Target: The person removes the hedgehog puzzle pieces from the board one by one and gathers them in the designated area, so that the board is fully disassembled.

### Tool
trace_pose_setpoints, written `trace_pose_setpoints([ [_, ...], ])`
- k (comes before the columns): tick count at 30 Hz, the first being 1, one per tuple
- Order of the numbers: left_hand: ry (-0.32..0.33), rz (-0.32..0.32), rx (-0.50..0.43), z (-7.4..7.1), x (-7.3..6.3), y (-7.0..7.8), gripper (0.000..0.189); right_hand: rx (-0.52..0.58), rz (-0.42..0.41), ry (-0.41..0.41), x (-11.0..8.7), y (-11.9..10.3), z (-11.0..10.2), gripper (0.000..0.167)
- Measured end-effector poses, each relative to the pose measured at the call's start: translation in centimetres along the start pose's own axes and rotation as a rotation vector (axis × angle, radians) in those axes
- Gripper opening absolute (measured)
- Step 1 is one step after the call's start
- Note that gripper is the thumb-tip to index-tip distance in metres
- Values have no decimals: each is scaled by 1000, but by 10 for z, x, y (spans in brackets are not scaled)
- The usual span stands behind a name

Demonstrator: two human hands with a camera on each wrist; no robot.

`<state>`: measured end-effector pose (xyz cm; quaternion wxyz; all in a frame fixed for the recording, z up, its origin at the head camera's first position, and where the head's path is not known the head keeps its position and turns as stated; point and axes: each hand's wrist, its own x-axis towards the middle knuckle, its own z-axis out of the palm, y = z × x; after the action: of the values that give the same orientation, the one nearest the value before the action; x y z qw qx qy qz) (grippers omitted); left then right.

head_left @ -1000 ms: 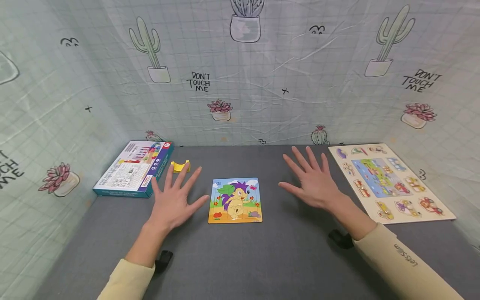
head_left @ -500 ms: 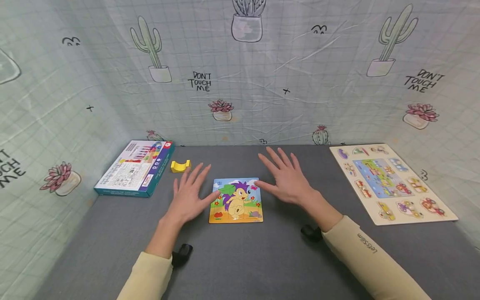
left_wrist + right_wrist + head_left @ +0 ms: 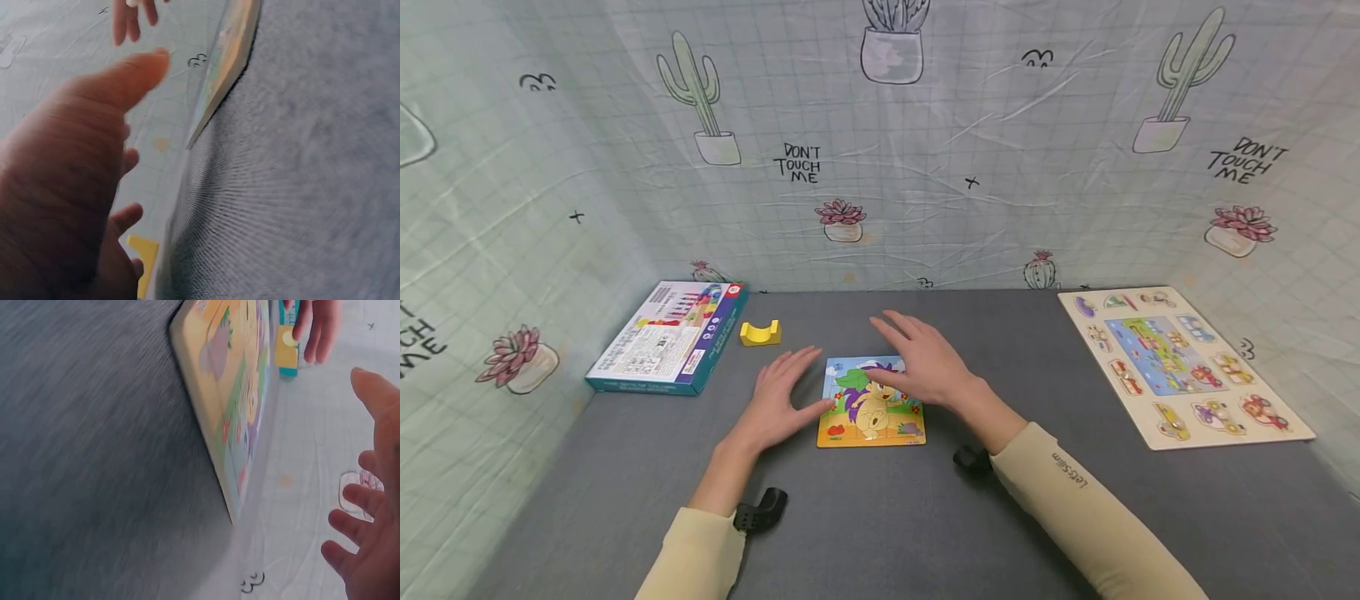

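A square hedgehog jigsaw puzzle (image 3: 871, 421) lies flat on the grey table in the head view. Just off its left side is my left hand (image 3: 777, 402), fingers slightly bent and thumb reaching toward the puzzle's left edge. My right hand (image 3: 928, 365) hovers over the upper right corner, hiding part of the picture. The right wrist view shows a gap between the right hand (image 3: 375, 512) and the puzzle (image 3: 212, 381). In the left wrist view, the left thumb (image 3: 134, 75) is apart from the puzzle's edge (image 3: 228, 78). Neither hand holds anything.
A yellow notched block (image 3: 761, 334) sits behind the left hand. Beside it, at the back left, lies a flat toy box (image 3: 662, 337). A wooden peg puzzle board (image 3: 1123, 333) lies on the right. Printed cloth walls (image 3: 925, 225) enclose the table's back and sides.
Both hands have come inward toward the hedgehog puzzle. The right hand has swept left from open table to over the puzzle's corner, and the spread fingers of both hands have drawn closer together.
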<state>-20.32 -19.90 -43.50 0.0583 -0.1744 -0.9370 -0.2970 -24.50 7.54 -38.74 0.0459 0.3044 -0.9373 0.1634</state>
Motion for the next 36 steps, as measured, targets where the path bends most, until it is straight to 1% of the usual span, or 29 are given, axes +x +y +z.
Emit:
trace_pose_setpoints([
  [6, -29, -17, -28, 1, -3, -5, 83, 49, 18, -76, 15, -11, 6, 81],
  [12, -60, -3, -24, 5, -5, -7, 82, 111, 44, -153, 28, -16, 18, 75],
  [16, -63, -1, -28, 7, -5, -8, 81, 150, 45, -197, 34, -21, 25, 69],
  [18, -63, 4, -25, 6, -5, -9, 80, 153, 47, -211, 37, -23, 27, 67],
  [21, -65, 14, -27, 5, -5, -10, 78, 155, 56, -228, 42, -27, 28, 65],
  [24, -82, 17, -33, 4, -3, -9, 74, 143, 67, -248, 44, -29, 27, 62],
  [30, -119, -8, -17, 3, -3, -8, 70, 102, 86, -261, 47, -34, 30, 58],
  [36, -120, -23, -21, 3, -5, -7, 70, 45, 140, -278, 49, -42, 33, 55],
])
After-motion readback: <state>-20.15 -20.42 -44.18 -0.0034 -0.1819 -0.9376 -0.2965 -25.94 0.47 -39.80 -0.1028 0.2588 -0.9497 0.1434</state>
